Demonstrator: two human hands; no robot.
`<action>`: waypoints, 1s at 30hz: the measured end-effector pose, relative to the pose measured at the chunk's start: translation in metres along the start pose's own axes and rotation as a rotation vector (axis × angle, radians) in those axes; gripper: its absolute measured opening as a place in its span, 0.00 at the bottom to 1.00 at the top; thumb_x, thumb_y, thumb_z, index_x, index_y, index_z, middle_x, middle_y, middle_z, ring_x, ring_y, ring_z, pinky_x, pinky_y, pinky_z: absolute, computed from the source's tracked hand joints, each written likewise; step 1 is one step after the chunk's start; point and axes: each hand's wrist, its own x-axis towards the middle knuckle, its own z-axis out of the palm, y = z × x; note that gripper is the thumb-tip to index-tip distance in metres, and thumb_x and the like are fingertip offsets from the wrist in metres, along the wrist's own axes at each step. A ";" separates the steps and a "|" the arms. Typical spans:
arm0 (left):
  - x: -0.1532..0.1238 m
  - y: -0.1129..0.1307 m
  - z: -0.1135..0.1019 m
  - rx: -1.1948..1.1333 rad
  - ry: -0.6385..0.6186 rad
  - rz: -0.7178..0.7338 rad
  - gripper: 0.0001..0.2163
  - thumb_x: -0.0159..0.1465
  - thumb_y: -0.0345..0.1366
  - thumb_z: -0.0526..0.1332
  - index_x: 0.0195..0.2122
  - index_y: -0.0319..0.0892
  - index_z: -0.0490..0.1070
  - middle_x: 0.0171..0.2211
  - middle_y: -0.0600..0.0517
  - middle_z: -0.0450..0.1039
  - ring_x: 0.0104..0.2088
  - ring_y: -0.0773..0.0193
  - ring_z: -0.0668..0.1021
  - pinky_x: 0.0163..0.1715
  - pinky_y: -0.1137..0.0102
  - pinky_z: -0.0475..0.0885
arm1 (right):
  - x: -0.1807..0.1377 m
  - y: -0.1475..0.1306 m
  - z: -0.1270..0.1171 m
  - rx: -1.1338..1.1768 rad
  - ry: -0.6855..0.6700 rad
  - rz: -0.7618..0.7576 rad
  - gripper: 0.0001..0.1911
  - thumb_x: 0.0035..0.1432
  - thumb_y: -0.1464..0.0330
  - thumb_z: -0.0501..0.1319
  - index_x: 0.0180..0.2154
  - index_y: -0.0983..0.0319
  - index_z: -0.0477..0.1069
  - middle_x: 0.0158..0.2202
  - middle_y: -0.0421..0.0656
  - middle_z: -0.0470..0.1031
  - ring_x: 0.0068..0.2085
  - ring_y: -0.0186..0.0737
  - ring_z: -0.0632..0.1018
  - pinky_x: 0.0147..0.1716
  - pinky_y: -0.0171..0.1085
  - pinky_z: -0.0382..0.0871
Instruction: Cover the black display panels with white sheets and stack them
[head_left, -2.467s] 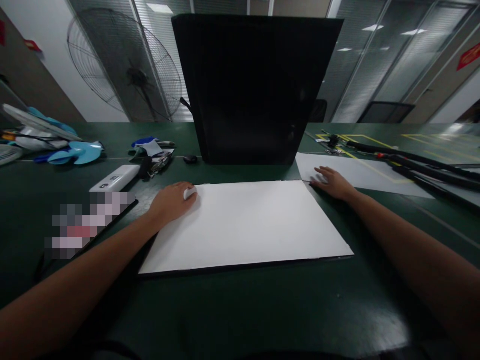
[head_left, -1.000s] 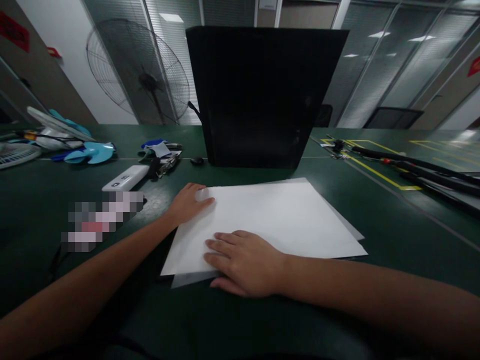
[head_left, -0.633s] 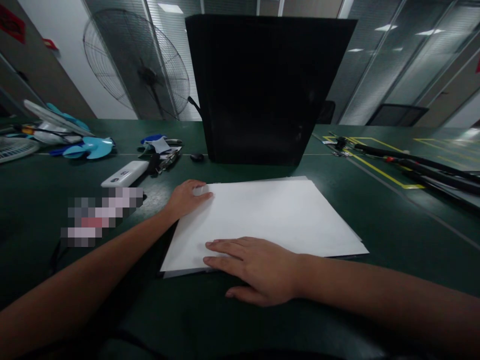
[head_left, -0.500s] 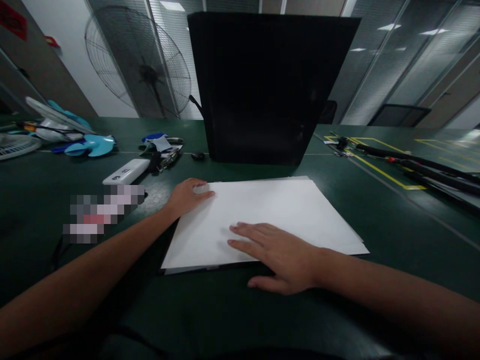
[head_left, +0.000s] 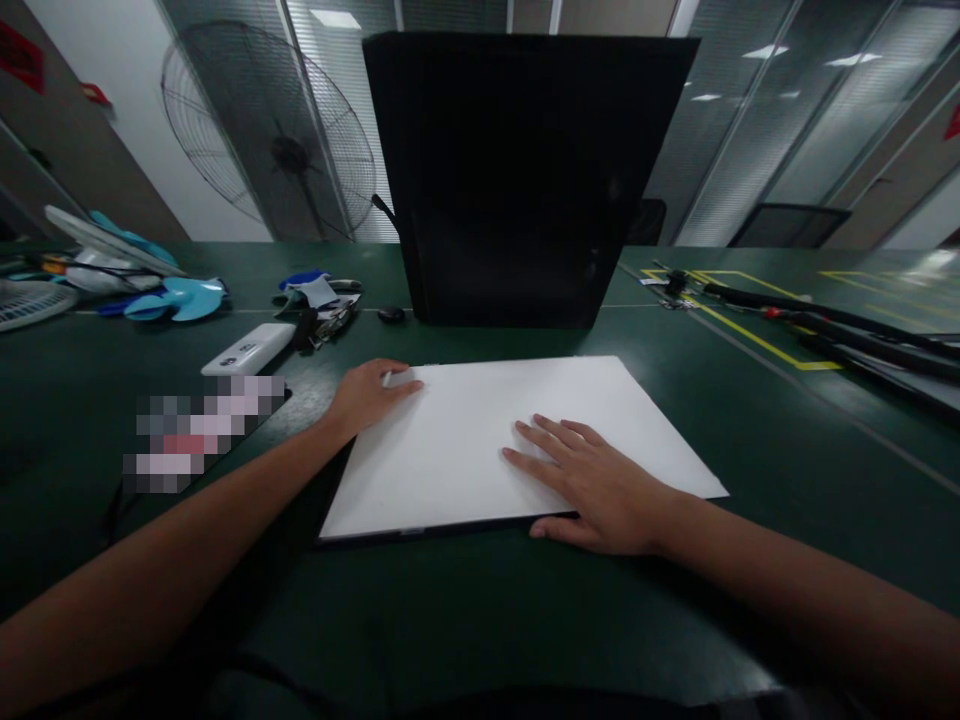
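Note:
A stack of large white paper (head_left: pixel 450 450) lies on a thin dark board, whose dark edge (head_left: pixel 412 530) shows along the left and near sides. At the far left corner, my left hand (head_left: pixel 367 395) rests with its thumb on the top sheet and its index finger apart along the far edge. The other fingers are partly hidden. My right hand (head_left: pixel 600 480) lies spread on the right half of the sheet, palm down, with its thumb over the near edge. Nothing is held in it.
A black upright panel or box (head_left: pixel 525 180) stands behind the paper. To the left are a white device (head_left: pixel 249 350), a pixelated flat object (head_left: pixel 202 430) and blue fan blades (head_left: pixel 180 300). Long black poles (head_left: pixel 840 325) lie on the right of the green table (head_left: pixel 465 620).
My right hand has moved right and slightly away across the paper. The sheets' right and near edges now line up more closely. My left hand stays at the far left corner.

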 end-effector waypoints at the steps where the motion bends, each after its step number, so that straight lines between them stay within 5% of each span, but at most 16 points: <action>1: 0.000 -0.001 0.000 -0.002 0.000 0.003 0.23 0.65 0.57 0.63 0.52 0.47 0.80 0.57 0.47 0.80 0.55 0.47 0.80 0.58 0.58 0.72 | 0.000 0.000 0.000 0.011 0.000 -0.005 0.47 0.66 0.40 0.55 0.76 0.57 0.51 0.76 0.58 0.44 0.75 0.66 0.50 0.69 0.68 0.49; 5: 0.001 -0.004 0.000 -0.028 -0.007 0.009 0.23 0.65 0.55 0.62 0.52 0.46 0.80 0.56 0.46 0.80 0.56 0.47 0.80 0.57 0.58 0.72 | 0.000 0.000 0.002 0.020 -0.007 -0.009 0.48 0.65 0.39 0.56 0.76 0.56 0.50 0.76 0.57 0.43 0.75 0.66 0.48 0.69 0.68 0.48; 10: 0.000 -0.003 0.002 -0.045 0.002 0.033 0.22 0.64 0.54 0.63 0.52 0.46 0.80 0.56 0.46 0.80 0.55 0.48 0.80 0.58 0.58 0.72 | 0.000 0.001 0.006 -0.127 0.202 -0.162 0.37 0.68 0.47 0.59 0.71 0.56 0.63 0.72 0.54 0.59 0.73 0.60 0.59 0.69 0.68 0.50; 14: 0.000 -0.002 0.002 -0.036 0.004 0.027 0.22 0.63 0.53 0.64 0.51 0.46 0.81 0.57 0.46 0.80 0.55 0.47 0.80 0.59 0.58 0.71 | -0.003 -0.006 0.003 -0.336 0.530 -0.494 0.16 0.69 0.65 0.62 0.54 0.64 0.78 0.57 0.50 0.79 0.61 0.51 0.76 0.63 0.56 0.69; 17: 0.001 -0.004 -0.002 -0.111 -0.016 -0.030 0.23 0.62 0.56 0.64 0.50 0.45 0.82 0.55 0.47 0.81 0.54 0.46 0.81 0.57 0.58 0.72 | -0.007 -0.012 -0.006 -0.452 0.641 -0.645 0.12 0.67 0.73 0.60 0.47 0.70 0.80 0.48 0.52 0.82 0.49 0.48 0.82 0.51 0.48 0.79; 23: 0.007 -0.009 -0.013 -0.283 -0.042 -0.103 0.29 0.71 0.54 0.45 0.48 0.44 0.83 0.51 0.49 0.84 0.51 0.51 0.83 0.55 0.60 0.74 | -0.020 0.002 -0.028 -0.535 0.723 -0.645 0.14 0.67 0.74 0.60 0.51 0.72 0.78 0.49 0.55 0.82 0.50 0.47 0.82 0.44 0.43 0.82; 30: 0.007 -0.017 -0.023 -0.248 -0.179 0.182 0.25 0.58 0.34 0.54 0.54 0.46 0.81 0.62 0.53 0.76 0.65 0.55 0.73 0.68 0.60 0.64 | -0.034 0.035 -0.047 -0.550 0.821 -0.501 0.20 0.66 0.74 0.64 0.59 0.64 0.74 0.55 0.52 0.79 0.55 0.46 0.81 0.48 0.42 0.82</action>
